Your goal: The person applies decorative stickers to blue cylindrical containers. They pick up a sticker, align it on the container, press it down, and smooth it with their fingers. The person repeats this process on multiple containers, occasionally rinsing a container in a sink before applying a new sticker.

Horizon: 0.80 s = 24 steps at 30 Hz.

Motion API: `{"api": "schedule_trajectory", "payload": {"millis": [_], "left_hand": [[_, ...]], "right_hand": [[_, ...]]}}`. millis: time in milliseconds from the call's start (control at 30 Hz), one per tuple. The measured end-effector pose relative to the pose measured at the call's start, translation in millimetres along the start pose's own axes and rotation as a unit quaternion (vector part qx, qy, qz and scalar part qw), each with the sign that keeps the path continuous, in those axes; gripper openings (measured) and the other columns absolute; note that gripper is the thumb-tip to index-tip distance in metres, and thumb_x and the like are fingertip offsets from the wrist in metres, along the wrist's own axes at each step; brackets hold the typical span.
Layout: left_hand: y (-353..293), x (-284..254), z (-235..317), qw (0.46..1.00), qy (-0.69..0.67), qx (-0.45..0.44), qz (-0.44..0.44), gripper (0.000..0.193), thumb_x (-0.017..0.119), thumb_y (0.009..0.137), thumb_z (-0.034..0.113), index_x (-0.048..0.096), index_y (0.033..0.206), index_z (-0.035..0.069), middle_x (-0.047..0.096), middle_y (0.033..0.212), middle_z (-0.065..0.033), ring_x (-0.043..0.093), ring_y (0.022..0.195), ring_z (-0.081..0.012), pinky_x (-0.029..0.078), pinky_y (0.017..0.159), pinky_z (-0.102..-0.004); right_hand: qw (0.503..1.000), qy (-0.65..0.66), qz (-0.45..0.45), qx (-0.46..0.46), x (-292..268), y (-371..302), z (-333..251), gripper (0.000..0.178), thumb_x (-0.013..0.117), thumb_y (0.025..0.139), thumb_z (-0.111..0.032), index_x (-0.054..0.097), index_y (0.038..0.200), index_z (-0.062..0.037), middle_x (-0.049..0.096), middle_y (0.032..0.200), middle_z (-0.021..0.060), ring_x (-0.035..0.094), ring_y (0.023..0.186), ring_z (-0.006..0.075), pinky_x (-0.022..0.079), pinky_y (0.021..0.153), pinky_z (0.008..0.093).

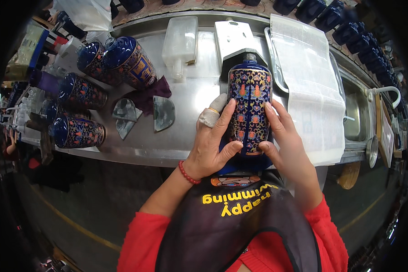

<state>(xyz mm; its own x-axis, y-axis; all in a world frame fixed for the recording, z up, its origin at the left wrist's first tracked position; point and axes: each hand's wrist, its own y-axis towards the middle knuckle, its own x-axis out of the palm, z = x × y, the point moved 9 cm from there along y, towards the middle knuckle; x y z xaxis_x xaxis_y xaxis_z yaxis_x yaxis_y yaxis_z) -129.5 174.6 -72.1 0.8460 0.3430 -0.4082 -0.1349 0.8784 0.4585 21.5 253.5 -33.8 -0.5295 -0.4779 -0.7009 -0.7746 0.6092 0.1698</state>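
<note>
A dark blue bottle [250, 109], patterned with orange, gold and blue flowers, is between my hands with its neck pointing away from me. My left hand [207, 144] presses its left side with thumb and fingertips. Pale wraps cover two of that hand's fingers. On the opposite side, my right hand [283, 136] touches the bottle with fingertips and thumb. The bottle's neck end is over a dark angular holder [239, 55]; how its underside is supported is hidden.
Several similar bottles [81, 131] stand or lean at the left, near a purple cloth [157, 90] and grey curved pieces [163, 113]. A clear bottle-shaped block [180, 41] and white sheets [315, 99] lie on the metal table [140, 143]. A sink [356, 115] is at right.
</note>
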Motion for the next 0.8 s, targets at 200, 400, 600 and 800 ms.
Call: {"api": "schedule_trajectory", "payload": {"millis": [200, 400, 600, 800], "left_hand": [[-0.3, 1.0, -1.5, 1.000, -0.005, 0.002, -0.012, 0.083, 0.060, 0.099, 0.054, 0.034, 0.159, 0.002, 0.036, 0.156, -0.0308, 0.037, 0.143, -0.0447, 0.025, 0.119, -0.0497], [-2.4, 4.5, -2.6, 1.000, 0.003, -0.012, -0.015, 0.088, 0.059, 0.098, 0.057, 0.030, 0.161, 0.004, 0.034, 0.158, -0.0305, 0.033, 0.146, -0.0445, 0.022, 0.120, -0.0496], [-3.0, 5.0, -0.5, 1.000, 0.001, -0.002, -0.028, 0.091, 0.060, 0.097, 0.057, 0.025, 0.162, 0.004, 0.030, 0.160, -0.0303, 0.030, 0.148, -0.0444, 0.019, 0.121, -0.0502], [-7.4, 7.9, -4.1, 0.999, 0.003, -0.009, -0.050, 0.097, 0.061, 0.096, 0.059, 0.021, 0.163, 0.001, 0.029, 0.161, -0.0290, 0.029, 0.149, -0.0436, 0.016, 0.122, -0.0510]], "right_hand": [[1.000, 0.018, -0.004, 0.000, 2.8, -0.8, 1.0, 0.073, 0.072, 0.095, -0.027, 0.040, 0.156, -0.0047, 0.036, 0.155, 0.0302, 0.053, 0.130, 0.0444, 0.046, 0.108, 0.0452], [1.000, 0.013, -0.002, -0.002, 5.6, -2.2, 2.6, 0.075, 0.070, 0.096, -0.034, 0.037, 0.158, -0.0051, 0.035, 0.156, 0.0318, 0.045, 0.139, 0.0472, 0.042, 0.112, 0.0461], [1.000, 0.015, -0.005, 0.005, 6.0, -3.5, 5.0, 0.075, 0.070, 0.097, -0.033, 0.036, 0.158, -0.0060, 0.035, 0.157, 0.0307, 0.044, 0.140, 0.0471, 0.042, 0.113, 0.0459], [1.000, 0.013, -0.004, 0.001, 5.6, -3.4, 5.1, 0.074, 0.069, 0.097, -0.032, 0.036, 0.159, -0.0068, 0.035, 0.157, 0.0295, 0.044, 0.140, 0.0464, 0.041, 0.113, 0.0459]]}}
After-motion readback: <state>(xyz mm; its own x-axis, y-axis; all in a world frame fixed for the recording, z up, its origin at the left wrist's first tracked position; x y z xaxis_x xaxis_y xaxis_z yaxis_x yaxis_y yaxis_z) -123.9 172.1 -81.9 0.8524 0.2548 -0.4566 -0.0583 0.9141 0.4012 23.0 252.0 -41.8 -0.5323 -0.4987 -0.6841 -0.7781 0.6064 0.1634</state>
